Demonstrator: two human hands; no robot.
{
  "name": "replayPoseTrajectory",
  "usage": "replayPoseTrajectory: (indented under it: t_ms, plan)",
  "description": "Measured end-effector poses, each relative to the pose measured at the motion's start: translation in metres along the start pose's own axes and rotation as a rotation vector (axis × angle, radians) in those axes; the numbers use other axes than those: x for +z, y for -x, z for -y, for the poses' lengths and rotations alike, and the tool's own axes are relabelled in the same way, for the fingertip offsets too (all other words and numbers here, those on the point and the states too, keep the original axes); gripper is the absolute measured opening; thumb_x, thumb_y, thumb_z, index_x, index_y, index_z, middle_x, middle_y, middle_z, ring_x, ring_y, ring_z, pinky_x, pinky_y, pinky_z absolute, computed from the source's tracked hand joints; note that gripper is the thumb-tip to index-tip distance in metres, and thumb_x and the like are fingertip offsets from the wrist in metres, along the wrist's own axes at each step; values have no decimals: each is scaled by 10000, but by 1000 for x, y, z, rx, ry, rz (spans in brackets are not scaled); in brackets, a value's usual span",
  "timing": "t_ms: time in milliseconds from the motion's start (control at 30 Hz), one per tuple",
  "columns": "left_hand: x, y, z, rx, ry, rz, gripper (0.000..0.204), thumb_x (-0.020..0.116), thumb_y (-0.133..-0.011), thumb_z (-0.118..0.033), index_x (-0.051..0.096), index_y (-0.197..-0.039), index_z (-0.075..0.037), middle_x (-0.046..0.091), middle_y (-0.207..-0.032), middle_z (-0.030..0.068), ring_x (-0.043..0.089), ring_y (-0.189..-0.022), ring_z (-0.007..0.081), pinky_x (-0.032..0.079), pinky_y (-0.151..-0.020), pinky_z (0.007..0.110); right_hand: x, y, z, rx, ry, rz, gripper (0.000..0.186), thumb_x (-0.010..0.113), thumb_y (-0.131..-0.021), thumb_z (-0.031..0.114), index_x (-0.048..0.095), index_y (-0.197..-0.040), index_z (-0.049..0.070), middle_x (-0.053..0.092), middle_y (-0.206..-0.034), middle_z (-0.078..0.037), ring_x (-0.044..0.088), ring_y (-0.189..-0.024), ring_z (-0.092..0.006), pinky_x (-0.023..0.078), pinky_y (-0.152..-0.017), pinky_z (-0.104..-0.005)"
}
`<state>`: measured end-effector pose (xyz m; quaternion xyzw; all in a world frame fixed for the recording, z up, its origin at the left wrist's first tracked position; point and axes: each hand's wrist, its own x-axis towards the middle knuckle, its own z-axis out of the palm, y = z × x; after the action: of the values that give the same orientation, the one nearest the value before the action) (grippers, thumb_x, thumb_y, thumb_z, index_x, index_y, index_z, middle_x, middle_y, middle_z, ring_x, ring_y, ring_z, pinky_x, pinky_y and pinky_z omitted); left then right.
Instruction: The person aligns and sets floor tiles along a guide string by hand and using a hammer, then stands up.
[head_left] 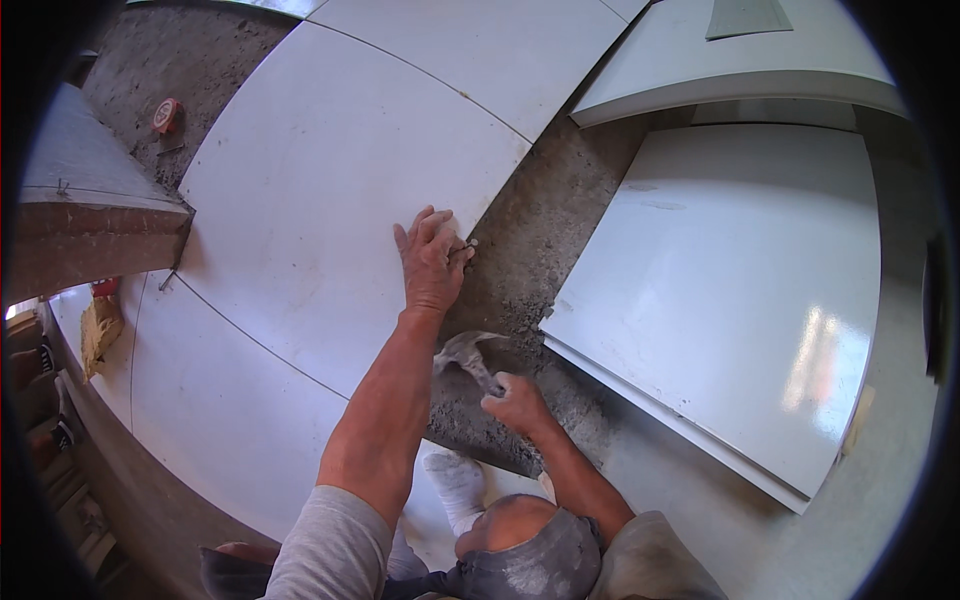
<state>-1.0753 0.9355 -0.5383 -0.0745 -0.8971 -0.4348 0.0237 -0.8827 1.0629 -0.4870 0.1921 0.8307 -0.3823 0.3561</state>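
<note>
My left hand point(432, 258) rests at the right edge of a white floor tile point(330, 160), its fingers pinched on a small metal piece point(472, 243), perhaps a nail, at the tile's edge. My right hand point(510, 402) grips a dusty claw hammer point(470, 356) by its handle, just below and right of my left hand, over a strip of rough grey mortar bed point(540, 225). The hammer's head is partly hidden behind my left forearm.
Stacked white tiles point(710, 290) lie at right, more point(730, 70) at top right. A red tape measure point(165, 116) lies on grey screed. A pillar point(100, 240) stands left, with torn cardboard point(100, 335) beside it. My knee and white sock point(450, 480) show at bottom.
</note>
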Motion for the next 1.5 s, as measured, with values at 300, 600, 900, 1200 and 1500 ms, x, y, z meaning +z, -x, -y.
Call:
replayPoseTrajectory:
  t_ms: [300, 600, 900, 1200, 1500]
  plan:
    - [-2, -1, 2, 2, -4, -20, 187, 772, -646, -95, 617, -747, -116, 544, -1191, 5, 416, -1260, 264, 191, -1065, 591, -60, 5, 83, -202, -580, -509, 289, 663, -828, 240, 479, -873, 22, 530, -579, -73, 536, -454, -177, 434, -448, -310]
    - [-1, -1, 1, 27, -18, -38, 209, 773, -643, -99, 600, -759, -111, 544, -1186, 6, 417, -1260, 265, 197, -1061, 589, -46, -10, 103, -232, -864, -299, 373, 487, -948, 405, 435, -874, 43, 442, -550, -18, 421, -393, -88, 355, -355, -225]
    - [3, 0, 3, 54, -25, -64, 260, 765, -636, -70, 573, -801, -126, 540, -1189, 11, 417, -1259, 281, 190, -1069, 580, -51, -4, 111, -256, -882, -305, 359, 481, -952, 403, 451, -882, 52, 444, -537, -5, 430, -402, -83, 365, -371, -221]
    - [4, 0, 1, 36, -22, -40, 285, 764, -651, -74, 608, -885, -119, 539, -1203, 15, 410, -1269, 283, 165, -1077, 548, -48, -21, 98, -214, -585, -297, 389, 456, -957, 425, 474, -909, 39, 463, -554, -22, 441, -408, -88, 366, -368, -220]
    - [1, 1, 2, 34, -14, -30, 275, 762, -652, -70, 604, -872, -118, 538, -1200, 14, 407, -1272, 280, 162, -1079, 549, -60, 0, 115, -331, -851, -363, 413, 434, -962, 439, 466, -894, 33, 468, -554, -23, 434, -394, -88, 361, -366, -221]
